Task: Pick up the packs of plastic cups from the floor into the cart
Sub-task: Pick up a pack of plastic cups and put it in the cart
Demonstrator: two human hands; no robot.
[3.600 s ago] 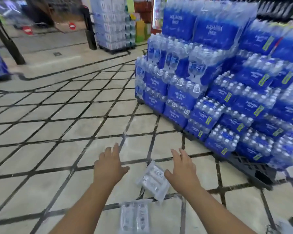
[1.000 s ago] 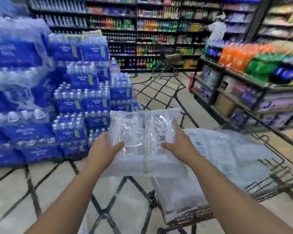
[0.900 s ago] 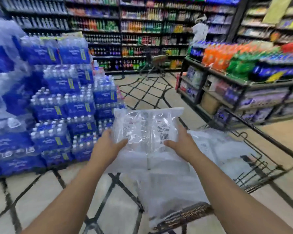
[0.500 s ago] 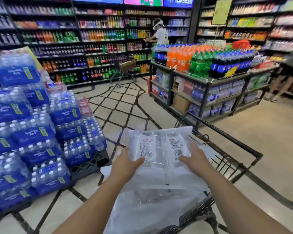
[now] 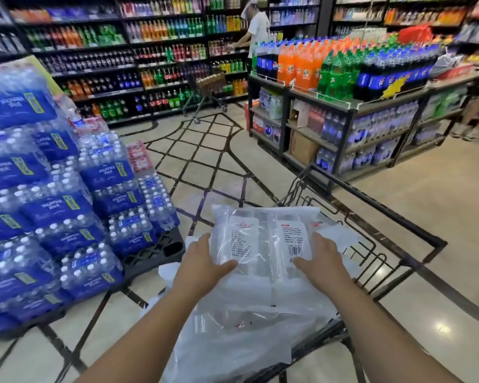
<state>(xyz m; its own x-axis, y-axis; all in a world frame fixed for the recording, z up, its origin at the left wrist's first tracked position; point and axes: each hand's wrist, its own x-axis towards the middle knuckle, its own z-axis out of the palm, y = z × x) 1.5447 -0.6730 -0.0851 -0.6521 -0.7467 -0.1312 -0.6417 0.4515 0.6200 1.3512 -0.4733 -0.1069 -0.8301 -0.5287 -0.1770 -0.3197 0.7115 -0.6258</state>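
Note:
I hold a clear pack of plastic cups with white printed labels between both hands, low over the black wire cart. My left hand grips its left edge and my right hand grips its right edge. The pack lies on or just above other clear packs of cups piled in the cart; I cannot tell if it touches them. The floor where packs lay is out of view.
A tall stack of blue bottled-water packs on a black pallet stands close on the left. A shelf island of soda bottles is ahead right. Another cart and a person are at the far shelves.
I lifted the pack from the floor, turned right toward the cart and carried it over. Over the last second it has sunk lower onto the pile in the cart.

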